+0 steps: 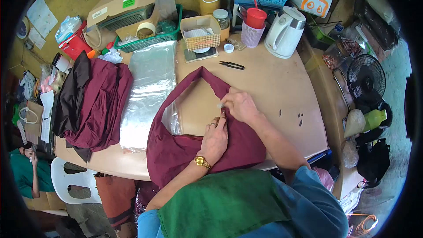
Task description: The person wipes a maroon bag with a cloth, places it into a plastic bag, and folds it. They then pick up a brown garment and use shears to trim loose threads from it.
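A maroon fabric shoulder bag (pixel 172 158) lies on the table in front of me, its strap (pixel 187 80) looped up and away from me. My left hand (pixel 214 140), with a gold watch at the wrist, rests on the bag and pinches the fabric edge near the strap's right base. Right above it, my right hand (pixel 240 105) has its fingers pinched together at the same edge. A small whitish piece (pixel 220 105) shows at its fingertips; its kind is too small to make out. Black thread snips (pixel 231 65) lie beyond the bag.
Left of the bag are a stack of clear plastic sleeves (pixel 147 92) and a pile of maroon bags (pixel 103 105). A woven basket (pixel 201 33), a green basket (pixel 150 42) and a white kettle (pixel 285 33) stand at the back. A person (pixel 33 172) is at far left.
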A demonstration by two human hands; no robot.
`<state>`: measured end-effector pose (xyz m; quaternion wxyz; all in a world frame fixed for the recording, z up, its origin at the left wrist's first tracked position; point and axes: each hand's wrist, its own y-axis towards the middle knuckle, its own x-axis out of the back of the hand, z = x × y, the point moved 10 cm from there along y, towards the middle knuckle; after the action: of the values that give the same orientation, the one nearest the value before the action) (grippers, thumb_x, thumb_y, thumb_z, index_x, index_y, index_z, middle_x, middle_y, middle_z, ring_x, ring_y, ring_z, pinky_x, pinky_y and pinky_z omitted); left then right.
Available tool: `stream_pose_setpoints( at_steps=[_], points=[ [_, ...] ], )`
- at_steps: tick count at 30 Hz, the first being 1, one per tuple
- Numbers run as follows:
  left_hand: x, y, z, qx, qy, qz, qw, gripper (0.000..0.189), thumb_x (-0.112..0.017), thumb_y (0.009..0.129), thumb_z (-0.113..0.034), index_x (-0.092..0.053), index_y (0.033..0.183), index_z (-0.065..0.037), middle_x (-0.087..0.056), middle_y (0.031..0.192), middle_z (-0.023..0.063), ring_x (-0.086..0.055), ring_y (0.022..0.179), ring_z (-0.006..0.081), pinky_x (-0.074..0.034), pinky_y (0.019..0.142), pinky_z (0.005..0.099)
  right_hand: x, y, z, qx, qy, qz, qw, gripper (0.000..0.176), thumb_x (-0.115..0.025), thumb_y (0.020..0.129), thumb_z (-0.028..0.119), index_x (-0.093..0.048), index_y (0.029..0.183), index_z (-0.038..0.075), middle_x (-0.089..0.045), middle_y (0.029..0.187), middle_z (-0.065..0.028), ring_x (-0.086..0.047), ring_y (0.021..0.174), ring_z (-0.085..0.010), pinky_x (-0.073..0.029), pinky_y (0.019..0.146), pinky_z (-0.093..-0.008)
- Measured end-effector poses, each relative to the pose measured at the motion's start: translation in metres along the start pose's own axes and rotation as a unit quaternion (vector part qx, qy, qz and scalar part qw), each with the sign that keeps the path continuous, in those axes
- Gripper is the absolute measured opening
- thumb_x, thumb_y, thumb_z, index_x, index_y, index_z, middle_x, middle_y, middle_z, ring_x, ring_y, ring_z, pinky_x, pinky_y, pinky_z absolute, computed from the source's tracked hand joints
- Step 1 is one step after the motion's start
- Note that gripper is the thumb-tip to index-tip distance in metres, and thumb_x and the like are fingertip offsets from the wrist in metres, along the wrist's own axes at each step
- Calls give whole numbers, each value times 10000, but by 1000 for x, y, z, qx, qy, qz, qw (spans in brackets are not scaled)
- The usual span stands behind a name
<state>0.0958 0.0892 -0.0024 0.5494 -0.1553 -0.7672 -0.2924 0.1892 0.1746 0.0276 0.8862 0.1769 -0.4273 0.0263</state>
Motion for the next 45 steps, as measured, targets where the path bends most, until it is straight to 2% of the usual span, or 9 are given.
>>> stream_pose_setpoints(
  at_steps=[14, 17, 20, 23, 27, 29, 30, 36, 45],
  points=[
    [3, -1, 3, 9, -13, 12, 1000, 397, -513, 902, -6, -556, 1291, 63, -534, 1259, 158, -558, 1145, 308, -476, 943, 420, -8, -8, -11, -50, -6, -6, 999, 21, -669, 823, 42, -688, 815, 38, -641, 904, -159, -657, 839, -373, -545, 767, -482],
    [19, 0, 8, -11, -182, -57, 981, 466, -534, 854, 61, -559, 1319, 28, -563, 1201, 166, -581, 1097, 338, -480, 953, 431, -3, -11, -24, -33, 4, -96, 995, 43, -662, 821, 17, -695, 800, 36, -642, 884, -153, -656, 827, -379, -546, 767, -479],
    [20, -6, 33, 120, -333, -94, 931, 567, -546, 788, 120, -565, 1341, -9, -584, 1197, 170, -596, 1051, 359, -481, 966, 436, -3, -16, -23, -50, 13, -119, 992, 46, -655, 831, 16, -692, 808, 31, -644, 882, -149, -661, 838, -369, -548, 763, -470],
    [12, -4, -10, -43, -31, -40, 998, 442, -564, 837, -17, -605, 1271, 55, -576, 1290, 153, -566, 1106, 290, -479, 952, 394, -4, -7, -39, -86, 82, -54, 991, 12, -678, 818, 19, -686, 819, 28, -648, 911, -145, -665, 845, -359, -548, 762, -460],
    [-3, -1, -19, -39, 51, 11, 998, 349, -566, 859, -81, -643, 1160, 78, -562, 1315, 159, -537, 1142, 291, -471, 948, 383, -20, -1, -52, -222, 235, 95, 941, 23, -704, 798, 39, -689, 815, 38, -643, 944, -133, -666, 866, -346, -547, 764, -447],
    [-2, 3, -21, -38, 56, 46, 997, 338, -567, 860, -81, -643, 1147, 79, -564, 1316, 167, -536, 1135, 294, -472, 948, 385, -27, -3, 2, 7, -26, 78, 997, 47, -664, 810, 25, -704, 836, 28, -622, 882, -130, -655, 811, -348, -536, 731, -451],
    [-7, 0, -23, -40, 61, 82, 994, 327, -567, 860, -81, -643, 1134, 80, -566, 1318, 175, -536, 1127, 297, -472, 947, 387, -28, -1, 2, 24, -21, 59, 998, 56, -649, 822, 51, -699, 835, 31, -616, 880, -127, -654, 835, -352, -529, 746, -461],
    [5, -2, -10, -56, -47, -27, 997, 459, -570, 817, -42, -601, 1252, 100, -579, 1319, 184, -533, 1106, 302, -445, 978, 372, 1, 25, -9, 33, -63, -9, 997, 36, -663, 793, 31, -650, 761, 42, -635, 888, -131, -660, 819, -362, -544, 733, -467],
    [0, 2, -9, -32, -54, 13, 998, 527, -572, 775, -6, -584, 1292, 95, -578, 1328, 176, -516, 1183, 299, -417, 1019, 380, 3, -31, -12, -33, -1, -23, 999, 74, -647, 809, 36, -622, 739, 33, -627, 813, -150, -644, 754, -377, -533, 701, -481]
  ],
)
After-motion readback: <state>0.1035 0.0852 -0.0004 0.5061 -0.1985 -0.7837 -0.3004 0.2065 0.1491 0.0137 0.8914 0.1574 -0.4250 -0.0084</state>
